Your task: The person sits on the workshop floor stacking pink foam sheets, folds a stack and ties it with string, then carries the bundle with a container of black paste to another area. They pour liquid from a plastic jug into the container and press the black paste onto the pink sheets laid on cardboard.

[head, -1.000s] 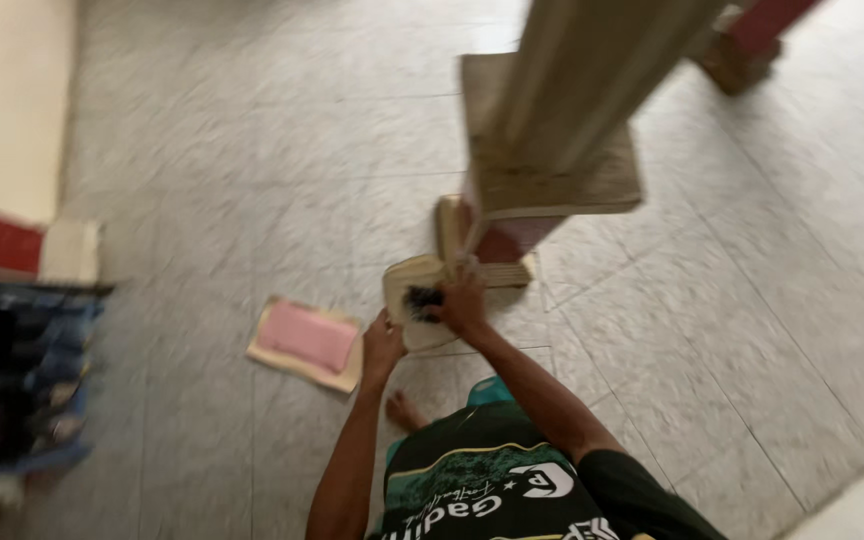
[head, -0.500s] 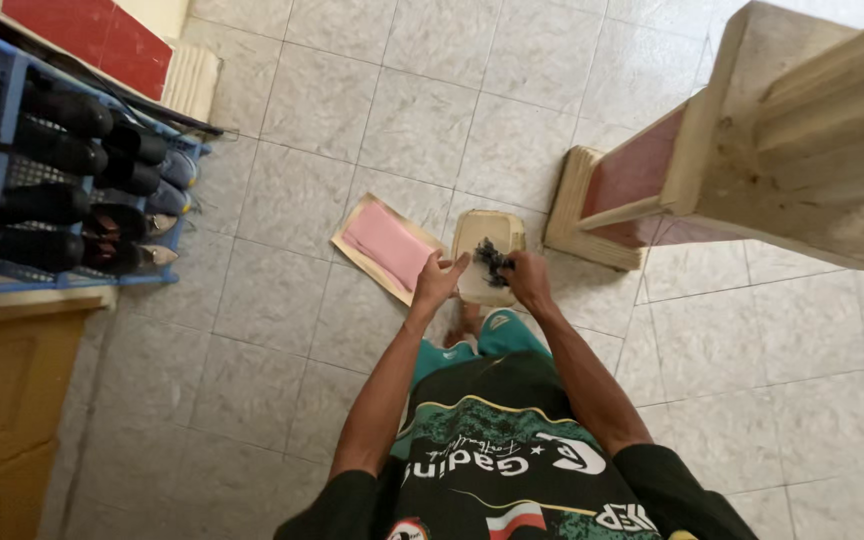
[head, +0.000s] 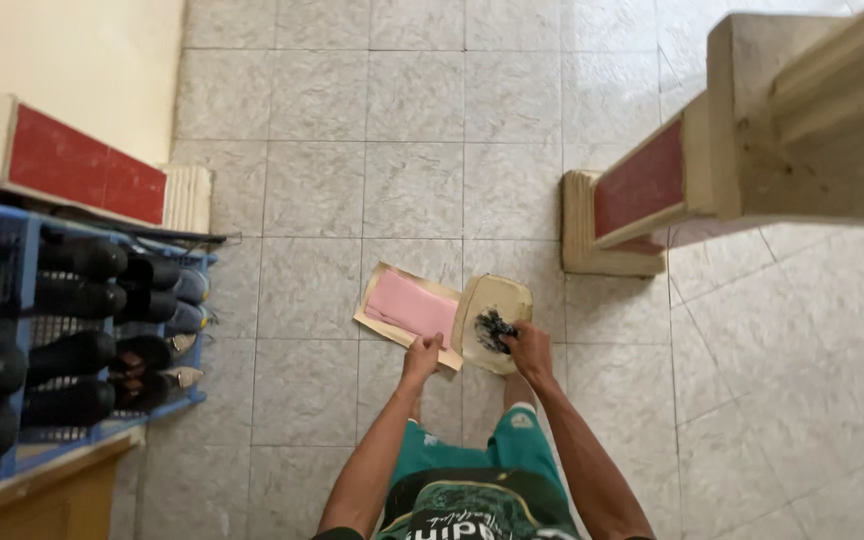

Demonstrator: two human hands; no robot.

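My left hand [head: 422, 354] is closed at the lower left edge of a beige, oval, sole-shaped piece [head: 497, 298], which is held up in front of me above the tiled floor. On the face of that piece my right hand [head: 531, 346] presses a small dark, bristly thing [head: 492, 328]. Just left of the piece, a pink folded cloth [head: 410, 305] lies on a tan cardboard sheet [head: 376, 318] on the floor. My green shorts and dark shirt show at the bottom edge.
A blue rack [head: 2, 440] with several dark shoes stands at the left, above a wooden cabinet [head: 42, 500]. A pale wooden frame with a red panel [head: 642, 185] rises at the right, its foot [head: 580, 225] on the tiles. A red-and-cream ledge [head: 82, 165] lines the wall.
The view has swung, so the rack now shows at the left and the wooden frame at the right. Both hands have stayed on the beige piece, near the pink cloth.
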